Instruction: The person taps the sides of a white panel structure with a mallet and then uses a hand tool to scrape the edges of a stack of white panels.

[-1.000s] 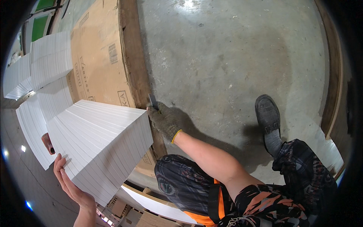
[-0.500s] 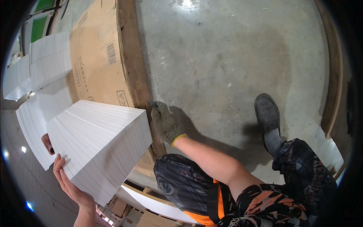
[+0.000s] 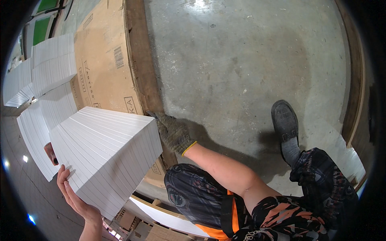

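Note:
A stack of white boards with fine seams between its layers lies on a cardboard-covered base. My left hand, bare, rests against the stack's near left side with fingers stretched out along it. My right hand wears a dark knitted glove with a yellow cuff. Its fingers are closed on a thin dark blade-like tool, whose tip is at the stack's right upper corner. The glove hides most of this tool. A small reddish-brown block with a dark hole sits by the stack's left side.
More white stacks stand at the far left. The printed cardboard sheet runs along a wooden beam. Grey concrete floor extends to the right. My shoe is planted there, and another wooden beam borders the right side.
My right hand has moved slightly left and down, bringing the dark tool from over the wooden beam to the stack's corner. The left hand stays in place.

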Tool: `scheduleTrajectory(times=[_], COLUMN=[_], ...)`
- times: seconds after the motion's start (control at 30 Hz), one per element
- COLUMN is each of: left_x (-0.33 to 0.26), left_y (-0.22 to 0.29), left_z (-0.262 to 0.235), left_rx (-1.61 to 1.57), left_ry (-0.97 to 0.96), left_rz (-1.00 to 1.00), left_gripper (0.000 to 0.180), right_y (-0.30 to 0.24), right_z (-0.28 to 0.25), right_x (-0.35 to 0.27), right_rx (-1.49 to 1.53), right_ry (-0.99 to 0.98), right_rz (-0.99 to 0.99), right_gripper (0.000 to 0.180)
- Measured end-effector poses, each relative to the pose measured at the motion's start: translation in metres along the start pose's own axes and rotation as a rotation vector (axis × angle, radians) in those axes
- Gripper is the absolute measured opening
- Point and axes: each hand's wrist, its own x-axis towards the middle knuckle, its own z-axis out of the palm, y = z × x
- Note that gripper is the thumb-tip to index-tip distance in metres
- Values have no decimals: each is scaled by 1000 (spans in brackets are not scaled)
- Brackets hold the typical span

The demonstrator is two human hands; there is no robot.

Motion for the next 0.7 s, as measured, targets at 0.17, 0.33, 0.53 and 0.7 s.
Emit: scheduleTrajectory(times=[0.17, 0.33, 0.53, 0.7], left_x=[-4, -5, 0, -5], left_y=[-1, -10, 6, -13], left_z=[0, -2, 2, 0], left_rx=[73, -21, -137, -149], left_ry=[-42, -10, 5, 27], left_rz=[179, 34, 0, -24], left_gripper=[43, 41, 40, 39], right_y=[-107, -139, -67, -180], right_z=[-7, -8, 7, 0], right_x=[-31, -52, -36, -75], right_rx=[-146, 194, -366, 369], right_ry=[-674, -156, -44, -197], right_rz=[-379, -622, -408, -696], right_gripper=[37, 29, 30, 14])
